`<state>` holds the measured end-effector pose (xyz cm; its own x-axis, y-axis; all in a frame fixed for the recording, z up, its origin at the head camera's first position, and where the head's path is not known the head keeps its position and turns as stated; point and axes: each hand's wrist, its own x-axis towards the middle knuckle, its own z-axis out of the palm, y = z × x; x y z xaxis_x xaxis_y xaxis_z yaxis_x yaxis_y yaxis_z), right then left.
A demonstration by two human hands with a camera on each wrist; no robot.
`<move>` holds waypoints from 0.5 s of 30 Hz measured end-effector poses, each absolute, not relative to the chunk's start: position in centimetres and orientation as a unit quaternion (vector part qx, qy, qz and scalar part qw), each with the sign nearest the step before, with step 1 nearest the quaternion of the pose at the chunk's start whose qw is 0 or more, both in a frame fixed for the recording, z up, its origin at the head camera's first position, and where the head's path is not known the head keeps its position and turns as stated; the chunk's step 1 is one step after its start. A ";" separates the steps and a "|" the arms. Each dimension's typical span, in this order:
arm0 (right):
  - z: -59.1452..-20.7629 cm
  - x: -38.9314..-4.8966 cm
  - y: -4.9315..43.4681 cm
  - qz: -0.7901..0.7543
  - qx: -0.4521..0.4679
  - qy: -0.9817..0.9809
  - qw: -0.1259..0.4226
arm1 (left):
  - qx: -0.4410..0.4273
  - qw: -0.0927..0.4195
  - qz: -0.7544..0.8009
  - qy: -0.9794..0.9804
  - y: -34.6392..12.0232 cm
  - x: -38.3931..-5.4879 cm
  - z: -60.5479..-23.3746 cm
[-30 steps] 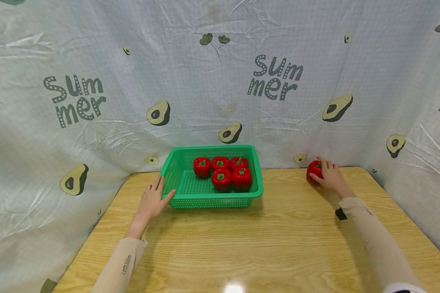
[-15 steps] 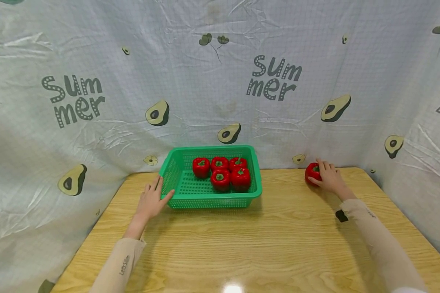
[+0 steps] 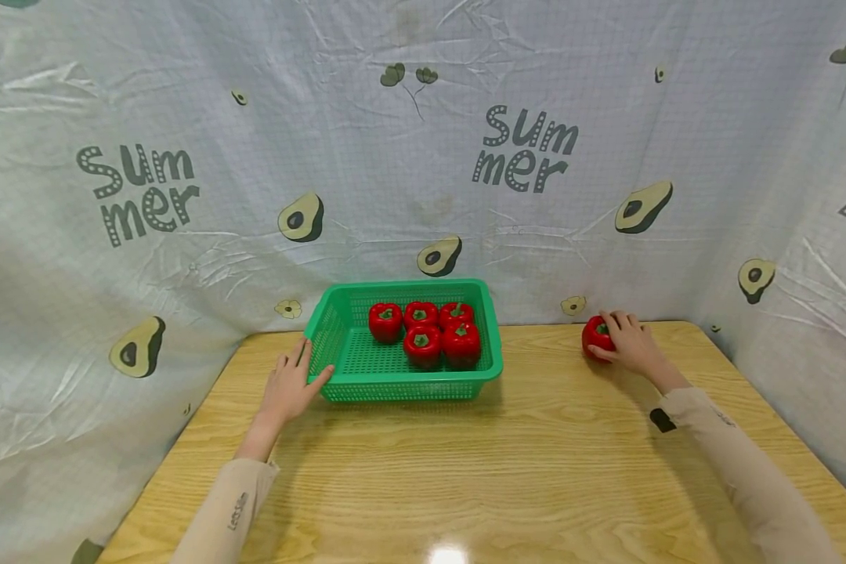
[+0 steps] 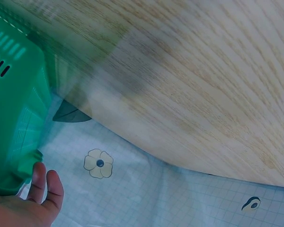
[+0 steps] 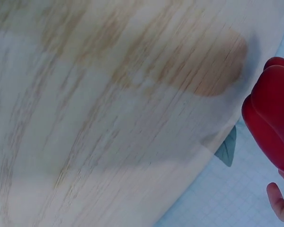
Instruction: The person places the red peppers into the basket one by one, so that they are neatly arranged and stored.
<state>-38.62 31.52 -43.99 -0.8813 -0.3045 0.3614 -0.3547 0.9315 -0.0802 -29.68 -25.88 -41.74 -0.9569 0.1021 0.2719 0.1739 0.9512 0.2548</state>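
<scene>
A green plastic basket (image 3: 398, 388) stands on the table near the wall, with several red bell peppers (image 3: 423, 345) grouped in its middle and right part. My left hand (image 3: 289, 385) rests on its left front corner, fingers spread and mostly straight along the rim. The left wrist view shows two fingertips (image 4: 55, 185) beside the basket's rim. Far to the right, my right hand (image 3: 629, 345) grips another red bell pepper (image 3: 595, 339) from above and the right side. That bell pepper (image 5: 274, 111) fills the right edge of the right wrist view; whether it touches the table is unclear.
The wooden table (image 3: 465, 462) runs up to a hanging white cloth (image 3: 366, 172) printed with avocados and lettering. Bare tabletop lies between the basket and the right hand. A small black piece (image 3: 663, 421) shows at the right cuff.
My right hand and its bell pepper have shifted slightly left and toward me. The left hand and the basket stay in place; the whole head view drifts a little.
</scene>
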 end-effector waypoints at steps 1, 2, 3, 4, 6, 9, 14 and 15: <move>-44.0 -38.6 31.5 0.071 0.171 -0.967 0.174 | -0.071 0.130 -0.140 -0.979 -25.9 -29.7 -41.7; -43.9 -38.5 31.4 0.070 0.172 -0.967 0.173 | -0.071 0.130 -0.141 -0.979 -25.9 -29.6 -41.7; -43.9 -38.4 31.3 0.069 0.174 -0.967 0.174 | -0.071 0.132 -0.140 -0.979 -25.8 -29.6 -41.7; -43.8 -38.4 31.3 0.068 0.177 -0.966 0.175 | -0.071 0.132 -0.140 -0.979 -25.8 -29.6 -41.6; -43.7 -38.2 31.1 0.069 0.183 -0.964 0.179 | -0.070 0.132 -0.140 -0.979 -25.8 -29.6 -41.6; -43.5 -38.0 30.8 0.072 0.196 -0.959 0.193 | -0.070 0.132 -0.138 -0.979 -25.8 -29.7 -41.7; -43.1 -37.8 30.2 0.081 0.221 -0.947 0.219 | -0.070 0.132 -0.137 -0.979 -25.9 -29.8 -41.8; -43.1 -37.7 30.1 0.085 0.225 -0.945 0.222 | -0.069 0.131 -0.138 -0.979 -25.9 -29.8 -41.8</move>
